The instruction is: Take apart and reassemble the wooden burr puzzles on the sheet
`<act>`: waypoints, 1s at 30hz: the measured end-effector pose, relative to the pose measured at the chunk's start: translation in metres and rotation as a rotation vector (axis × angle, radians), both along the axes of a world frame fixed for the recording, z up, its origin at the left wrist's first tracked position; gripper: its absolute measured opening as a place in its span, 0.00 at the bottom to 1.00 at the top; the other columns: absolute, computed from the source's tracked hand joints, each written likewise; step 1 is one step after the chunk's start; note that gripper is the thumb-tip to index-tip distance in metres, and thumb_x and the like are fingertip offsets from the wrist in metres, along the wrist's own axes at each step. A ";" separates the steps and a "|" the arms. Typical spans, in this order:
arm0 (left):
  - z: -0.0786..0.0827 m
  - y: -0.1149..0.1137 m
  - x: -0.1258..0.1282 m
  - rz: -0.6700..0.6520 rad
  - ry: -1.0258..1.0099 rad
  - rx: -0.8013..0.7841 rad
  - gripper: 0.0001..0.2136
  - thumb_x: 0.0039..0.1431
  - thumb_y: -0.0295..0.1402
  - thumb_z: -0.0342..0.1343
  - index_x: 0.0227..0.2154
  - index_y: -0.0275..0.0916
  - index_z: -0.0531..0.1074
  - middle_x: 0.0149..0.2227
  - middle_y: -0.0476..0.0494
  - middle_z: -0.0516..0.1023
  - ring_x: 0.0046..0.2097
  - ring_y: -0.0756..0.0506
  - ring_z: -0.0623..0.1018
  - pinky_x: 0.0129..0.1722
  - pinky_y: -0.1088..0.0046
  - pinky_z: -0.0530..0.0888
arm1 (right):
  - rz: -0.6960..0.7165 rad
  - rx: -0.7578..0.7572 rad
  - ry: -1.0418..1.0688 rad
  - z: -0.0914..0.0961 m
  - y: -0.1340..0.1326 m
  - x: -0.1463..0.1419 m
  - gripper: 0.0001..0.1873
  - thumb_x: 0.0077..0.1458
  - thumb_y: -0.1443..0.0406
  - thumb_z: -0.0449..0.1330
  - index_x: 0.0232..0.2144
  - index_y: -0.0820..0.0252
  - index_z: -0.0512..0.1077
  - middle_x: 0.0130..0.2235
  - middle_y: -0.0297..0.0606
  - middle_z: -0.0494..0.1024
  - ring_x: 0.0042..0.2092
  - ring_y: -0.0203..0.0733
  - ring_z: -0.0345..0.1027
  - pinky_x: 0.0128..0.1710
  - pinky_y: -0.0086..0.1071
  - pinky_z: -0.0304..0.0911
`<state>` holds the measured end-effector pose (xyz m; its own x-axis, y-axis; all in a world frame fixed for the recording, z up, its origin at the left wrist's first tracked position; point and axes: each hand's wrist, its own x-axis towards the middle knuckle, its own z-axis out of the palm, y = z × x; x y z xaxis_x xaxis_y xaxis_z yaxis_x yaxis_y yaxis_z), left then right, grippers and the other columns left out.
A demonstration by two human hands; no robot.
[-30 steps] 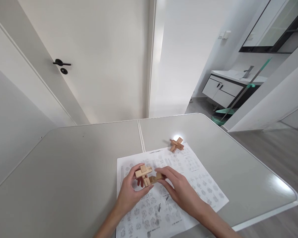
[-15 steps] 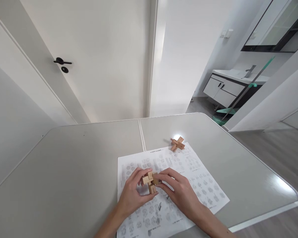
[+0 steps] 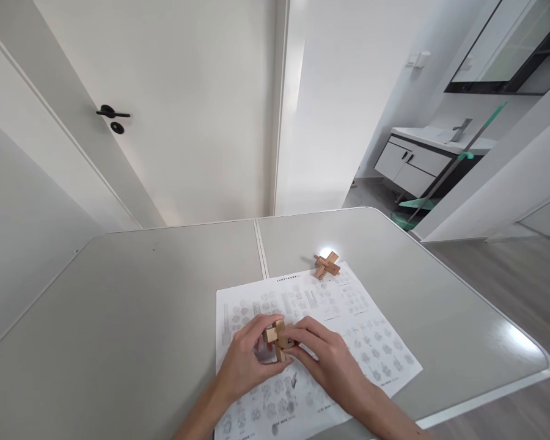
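Between my two hands is a light wooden burr puzzle (image 3: 272, 334) made of crossing blocks, held just above a printed sheet. My left hand (image 3: 246, 354) is closed around its left side, with fingers over the top block and the thumb beneath the lower one. From the right, my right hand (image 3: 332, 354) pinches a block of the same puzzle between thumb and fingers. Fingers hide part of the puzzle. The instruction sheet (image 3: 385, 342) under my hands carries rows of small grey diagrams.
A second wooden puzzle piece group (image 3: 327, 265), browner and cross-shaped, lies at the sheet's far edge. All this rests on a grey table (image 3: 132, 318) with a pale rim and a seam. A closed door (image 3: 201, 110) stands behind; a washbasin cabinet (image 3: 412, 162) is at the far right.
The puzzle has turned slightly in my hands, and the block under my right fingers sits at a different angle. Both hands keep their hold in nearly the same place.
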<state>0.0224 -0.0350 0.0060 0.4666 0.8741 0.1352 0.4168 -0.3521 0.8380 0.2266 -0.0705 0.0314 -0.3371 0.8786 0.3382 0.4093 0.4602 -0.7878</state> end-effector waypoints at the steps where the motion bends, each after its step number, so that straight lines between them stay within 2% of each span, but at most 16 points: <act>1: 0.001 0.000 0.000 0.000 -0.015 -0.011 0.26 0.54 0.35 0.68 0.56 0.50 0.69 0.46 0.47 0.78 0.37 0.47 0.76 0.37 0.71 0.75 | 0.009 -0.002 0.009 0.002 0.000 0.002 0.13 0.70 0.66 0.54 0.53 0.47 0.73 0.45 0.39 0.76 0.43 0.42 0.75 0.42 0.34 0.73; 5: 0.007 0.001 -0.001 0.027 -0.110 -0.069 0.29 0.50 0.38 0.71 0.56 0.49 0.70 0.51 0.45 0.78 0.48 0.42 0.78 0.50 0.64 0.76 | -0.053 0.013 -0.018 0.004 0.005 0.011 0.16 0.70 0.64 0.56 0.57 0.49 0.67 0.54 0.43 0.73 0.53 0.47 0.71 0.51 0.39 0.71; 7: 0.010 0.002 -0.001 0.027 -0.163 -0.123 0.30 0.49 0.38 0.72 0.56 0.49 0.70 0.52 0.44 0.77 0.51 0.41 0.78 0.53 0.62 0.76 | -0.066 -0.005 -0.085 0.003 0.007 0.015 0.17 0.70 0.63 0.55 0.59 0.50 0.64 0.56 0.45 0.71 0.55 0.49 0.69 0.52 0.41 0.69; 9: 0.013 0.002 -0.001 0.005 -0.202 -0.172 0.30 0.49 0.39 0.72 0.56 0.48 0.71 0.51 0.43 0.77 0.50 0.41 0.78 0.53 0.62 0.77 | -0.030 -0.048 -0.152 0.001 0.010 0.018 0.14 0.71 0.63 0.53 0.56 0.52 0.66 0.52 0.44 0.73 0.51 0.48 0.70 0.49 0.41 0.69; 11: 0.015 0.001 -0.001 -0.025 -0.224 -0.202 0.30 0.48 0.41 0.73 0.55 0.47 0.72 0.49 0.42 0.76 0.49 0.40 0.77 0.51 0.61 0.78 | 0.015 -0.088 -0.188 0.000 0.011 0.018 0.09 0.72 0.64 0.51 0.50 0.53 0.68 0.44 0.40 0.75 0.43 0.45 0.70 0.42 0.38 0.67; 14: 0.017 0.001 -0.001 -0.067 -0.244 -0.232 0.30 0.48 0.42 0.72 0.55 0.48 0.72 0.48 0.42 0.74 0.48 0.40 0.76 0.49 0.61 0.78 | 0.068 -0.156 -0.175 -0.001 0.011 0.017 0.10 0.72 0.61 0.48 0.43 0.55 0.68 0.38 0.36 0.73 0.35 0.41 0.65 0.35 0.34 0.62; 19: 0.019 0.001 -0.002 -0.112 -0.247 -0.237 0.31 0.47 0.42 0.73 0.55 0.50 0.72 0.49 0.42 0.73 0.46 0.41 0.76 0.47 0.62 0.79 | 0.127 -0.399 0.066 -0.004 0.008 0.013 0.19 0.72 0.53 0.47 0.32 0.57 0.65 0.30 0.32 0.68 0.31 0.38 0.60 0.33 0.31 0.58; 23: 0.020 0.001 -0.003 -0.131 -0.188 -0.207 0.30 0.46 0.42 0.73 0.54 0.49 0.74 0.48 0.41 0.75 0.45 0.40 0.76 0.48 0.61 0.79 | 0.222 -0.662 0.380 -0.015 0.006 0.007 0.23 0.69 0.47 0.50 0.32 0.57 0.64 0.26 0.28 0.62 0.27 0.35 0.56 0.31 0.31 0.57; 25: 0.020 0.001 -0.003 -0.142 -0.171 -0.178 0.31 0.45 0.42 0.74 0.54 0.48 0.75 0.47 0.41 0.76 0.46 0.40 0.76 0.49 0.60 0.78 | 0.225 -0.767 0.517 -0.020 0.004 0.004 0.23 0.67 0.46 0.53 0.31 0.57 0.63 0.27 0.27 0.59 0.26 0.34 0.54 0.29 0.30 0.55; 28: 0.017 0.001 -0.002 -0.148 -0.173 -0.182 0.32 0.45 0.43 0.74 0.55 0.48 0.74 0.48 0.41 0.76 0.46 0.40 0.76 0.49 0.62 0.77 | 0.180 -0.809 0.595 -0.023 0.001 0.000 0.24 0.65 0.46 0.57 0.28 0.57 0.60 0.26 0.27 0.58 0.25 0.32 0.54 0.28 0.29 0.54; 30: 0.014 0.002 -0.001 -0.121 -0.182 -0.228 0.35 0.46 0.43 0.74 0.59 0.50 0.71 0.51 0.41 0.75 0.43 0.43 0.76 0.44 0.65 0.77 | 0.121 -0.802 0.607 -0.023 -0.001 0.000 0.25 0.66 0.46 0.56 0.26 0.57 0.59 0.26 0.27 0.60 0.24 0.32 0.56 0.30 0.30 0.55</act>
<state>0.0212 -0.0331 0.0200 0.5556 0.8308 0.0331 0.2194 -0.1848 0.9580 0.2264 -0.0716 0.0089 -0.4065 0.8931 -0.1927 -0.1775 -0.2840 -0.9422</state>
